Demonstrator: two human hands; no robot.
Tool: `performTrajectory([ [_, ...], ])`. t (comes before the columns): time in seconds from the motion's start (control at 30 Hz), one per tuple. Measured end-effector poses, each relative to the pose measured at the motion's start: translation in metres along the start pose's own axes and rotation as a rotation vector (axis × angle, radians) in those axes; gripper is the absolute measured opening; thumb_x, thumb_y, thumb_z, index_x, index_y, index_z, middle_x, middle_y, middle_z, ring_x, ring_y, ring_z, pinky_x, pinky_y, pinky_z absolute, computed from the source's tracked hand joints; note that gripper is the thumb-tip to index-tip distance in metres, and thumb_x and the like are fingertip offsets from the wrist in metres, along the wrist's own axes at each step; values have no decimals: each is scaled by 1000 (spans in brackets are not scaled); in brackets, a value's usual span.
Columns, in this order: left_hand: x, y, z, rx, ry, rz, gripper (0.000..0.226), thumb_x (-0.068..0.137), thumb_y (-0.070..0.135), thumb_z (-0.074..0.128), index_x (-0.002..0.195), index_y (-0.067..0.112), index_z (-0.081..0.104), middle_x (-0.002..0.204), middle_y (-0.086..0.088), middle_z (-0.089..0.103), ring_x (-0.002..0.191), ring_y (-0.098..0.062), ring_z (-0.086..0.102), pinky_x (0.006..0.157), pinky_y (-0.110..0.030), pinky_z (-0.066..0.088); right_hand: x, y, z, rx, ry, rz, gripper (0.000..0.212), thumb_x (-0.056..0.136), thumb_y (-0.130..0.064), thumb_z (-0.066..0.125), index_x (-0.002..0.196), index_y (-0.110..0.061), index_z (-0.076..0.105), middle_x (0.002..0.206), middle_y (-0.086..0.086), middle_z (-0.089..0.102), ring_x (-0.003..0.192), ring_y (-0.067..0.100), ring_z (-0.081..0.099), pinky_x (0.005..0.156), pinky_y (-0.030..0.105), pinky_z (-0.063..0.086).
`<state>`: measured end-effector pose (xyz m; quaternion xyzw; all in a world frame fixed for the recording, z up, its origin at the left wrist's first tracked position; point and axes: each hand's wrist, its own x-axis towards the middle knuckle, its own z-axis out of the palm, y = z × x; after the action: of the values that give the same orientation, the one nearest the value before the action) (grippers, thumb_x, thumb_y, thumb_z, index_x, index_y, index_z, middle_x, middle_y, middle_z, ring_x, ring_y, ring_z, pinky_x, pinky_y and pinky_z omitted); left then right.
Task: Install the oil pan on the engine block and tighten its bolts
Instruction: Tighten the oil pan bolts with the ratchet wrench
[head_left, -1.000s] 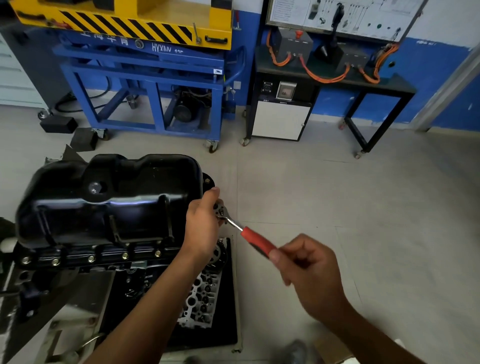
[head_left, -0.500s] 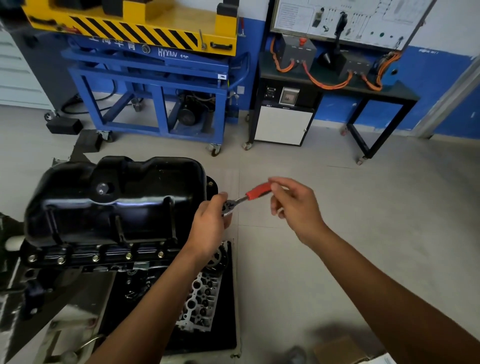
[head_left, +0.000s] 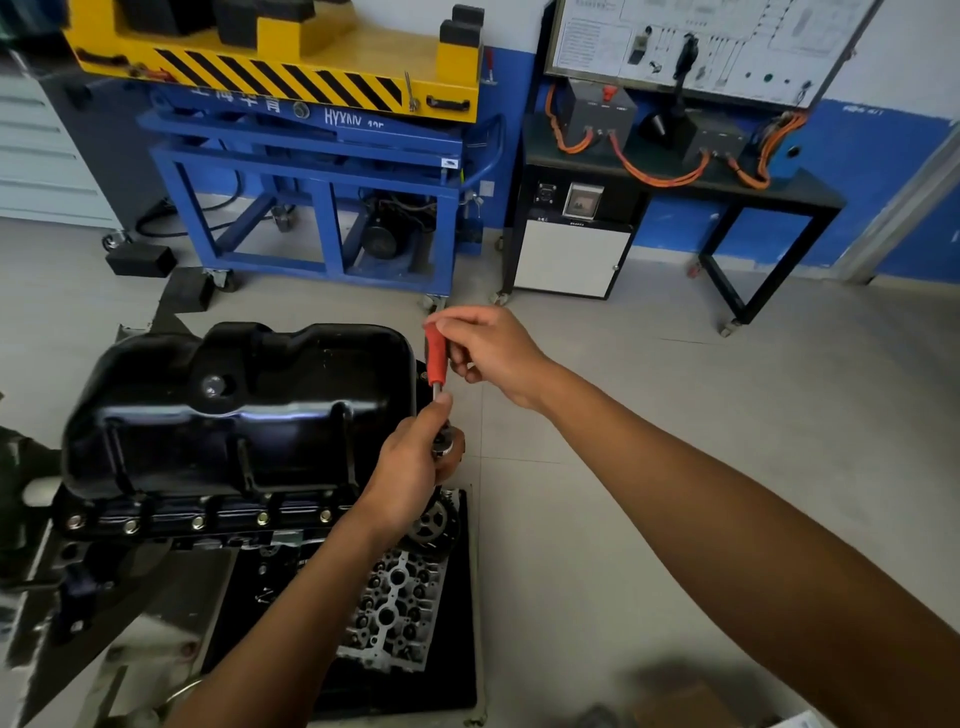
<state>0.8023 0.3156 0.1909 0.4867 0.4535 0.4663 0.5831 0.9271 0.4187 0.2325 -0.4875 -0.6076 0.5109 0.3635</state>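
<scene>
Two hands are holding one wrench beside the right end of the black oil pan sitting on the engine block, the left hand curling round the wrench's metal head and the right hand gripping its red handle.

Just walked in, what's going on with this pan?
The black oil pan sits on the engine block, with bolts in its near flange. A person is working a ratchet at the pan's right end: left hand holds the ratchet's head, right hand grips its red handle. The bolt under the head is hidden.
</scene>
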Motion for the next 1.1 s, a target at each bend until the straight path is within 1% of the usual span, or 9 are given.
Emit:
performTrajectory([
  [0.1,-1,-4,1,-69,17,19,44,89,53,45,58,23,34,53,1,28,51,-18,20,54,-34,22,-25,13,-15,67,140,-50,12,98,-21,61,92,-14,68,54,-6,54,48,10,47,46,21,40],
  [0.3,0,-4,8,-117,247,-68,32,85,47,50,62,24,55,53,5,39,50,-10,34,55,-29,31,-95,37,-30,243,442,-66,29,94,-16,67,67,-17,57,51,2,43,45,16,35,44,27,30],
  [0.4,4,-6,14,-149,354,-83,40,99,37,51,64,21,58,53,7,44,53,-9,41,59,-30,35,-134,42,-25,228,533,-58,34,92,-20,67,62,-15,51,49,4,40,45,17,36,46,25,34],
  [0.53,6,-6,20,-46,312,-5,65,101,35,49,37,28,40,44,11,28,41,-7,25,47,-22,27,-191,55,0,215,529,-91,39,86,-25,70,54,-20,48,45,5,39,43,17,35,45,25,32],
  [0.7,7,-6,21,-9,301,19,58,95,40,53,41,25,37,44,7,26,39,-12,21,40,-18,24,-227,76,27,157,477,-50,34,73,-41,73,53,-21,54,43,3,40,42,16,35,44,27,31],
  [0.77,8,-5,20,-9,285,10,46,84,47,53,54,12,44,52,-3,29,50,-22,25,45,-23,26,-224,78,26,124,472,-45,37,75,-43,71,55,-17,55,46,4,42,44,16,37,46,29,34],
  [0.87,7,-5,18,9,266,-13,41,78,49,51,55,16,42,51,3,29,48,-14,26,45,-22,28,-202,76,13,230,565,-37,43,86,-37,74,58,-14,50,49,5,41,46,16,38,47,26,34],
  [0.97,2,-4,14,12,261,-18,41,83,45,51,56,18,36,50,7,29,45,-9,26,44,-20,28,-177,74,-2,278,596,-63,34,88,-35,59,79,-3,54,55,6,48,47,17,43,46,24,36],
  [1.1,-2,-5,11,40,276,-47,40,101,31,48,67,10,39,62,1,35,48,-5,32,52,-22,33,-146,65,-15,201,499,-117,22,104,-19,48,95,-10,66,56,4,55,46,15,47,44,22,38],
])
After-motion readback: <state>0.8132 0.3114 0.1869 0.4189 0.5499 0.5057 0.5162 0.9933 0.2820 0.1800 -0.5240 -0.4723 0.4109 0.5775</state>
